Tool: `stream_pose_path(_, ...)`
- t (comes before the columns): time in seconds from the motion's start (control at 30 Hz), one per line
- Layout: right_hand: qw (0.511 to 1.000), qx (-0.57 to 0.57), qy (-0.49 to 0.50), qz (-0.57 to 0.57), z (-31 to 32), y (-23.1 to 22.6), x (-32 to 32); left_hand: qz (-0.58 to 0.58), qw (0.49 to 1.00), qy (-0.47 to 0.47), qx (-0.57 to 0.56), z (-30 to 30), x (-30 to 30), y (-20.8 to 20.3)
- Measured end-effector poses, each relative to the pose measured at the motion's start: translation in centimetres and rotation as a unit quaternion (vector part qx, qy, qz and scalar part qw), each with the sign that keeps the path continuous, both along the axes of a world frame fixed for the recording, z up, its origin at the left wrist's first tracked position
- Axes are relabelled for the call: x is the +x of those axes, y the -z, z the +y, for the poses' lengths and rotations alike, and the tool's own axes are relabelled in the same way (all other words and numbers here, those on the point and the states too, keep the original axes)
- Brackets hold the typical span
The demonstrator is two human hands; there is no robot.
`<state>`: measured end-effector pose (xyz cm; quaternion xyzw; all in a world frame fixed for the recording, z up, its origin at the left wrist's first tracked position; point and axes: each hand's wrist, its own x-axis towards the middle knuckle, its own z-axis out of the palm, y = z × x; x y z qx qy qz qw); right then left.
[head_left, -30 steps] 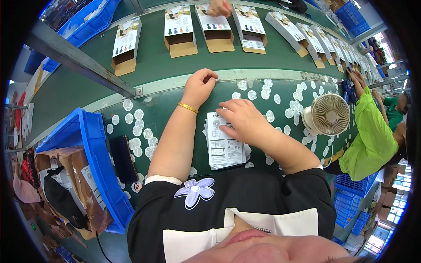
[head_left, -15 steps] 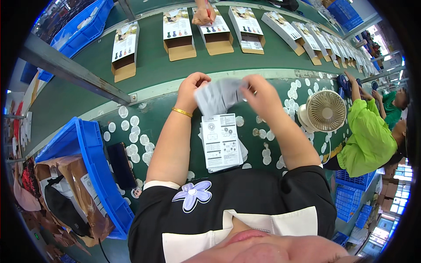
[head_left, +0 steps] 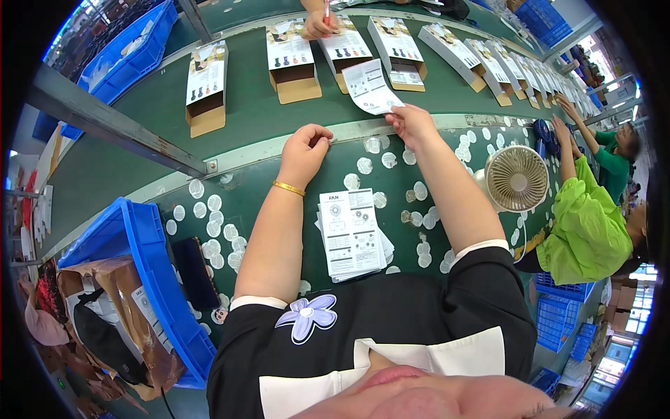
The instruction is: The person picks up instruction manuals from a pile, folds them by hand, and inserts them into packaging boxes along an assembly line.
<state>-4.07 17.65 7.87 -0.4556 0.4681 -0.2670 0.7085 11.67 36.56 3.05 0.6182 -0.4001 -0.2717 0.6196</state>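
Observation:
Between the thumb and fingers of my right hand [head_left: 413, 126] is a printed instruction leaflet [head_left: 370, 85], reaching over the green conveyor belt toward the open end of a box [head_left: 345, 47]. My left hand [head_left: 304, 148] hovers near the belt's edge with curled fingers, and no object shows in it. A stack of instruction leaflets [head_left: 351, 234] lies on the green table between my forearms. Farther right on the belt, another open box [head_left: 396, 42] has a leaflet showing in its mouth.
Many round clear stickers [head_left: 215, 202] dot the table. A blue crate [head_left: 150, 258] and a dark phone [head_left: 195, 272] are at left, a beige fan [head_left: 516, 178] at right. Across the belt, another person's hand [head_left: 319, 25] holds a red pen. Co-workers sit at right.
My right hand has carried the leaflet forward and up over the belt, away from my left hand, which no longer touches it. The boxes have shifted slightly right.

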Motion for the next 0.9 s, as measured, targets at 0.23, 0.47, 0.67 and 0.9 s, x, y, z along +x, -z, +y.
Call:
stream_pose_path(0.23, 0.995, 0.033, 0.084, -0.038, -2.0, 0.6, 5.1, 0.009, 1.000, -0.003, -0.002, 0.4, 0.0, 0.2)
stream_pose_path(0.47, 0.986, 0.015, 0.134, -0.103, -4.7, 1.0, 9.3, 0.016, 1.000, 0.006, -0.015, -0.5, -0.4, 0.1)
stream_pose_path(0.67, 0.983, -0.129, 0.093, -0.088, 0.5, 2.0, 8.1, 0.018, 1.000, -0.013, -0.014, 0.0, 0.4, 0.1)
stream_pose_path(0.9, 0.750, -0.482, -0.440, 0.113, 14.9, -5.4, 0.1, -0.093, 0.993, -0.054, -0.049, -0.1, -0.1, 0.4)
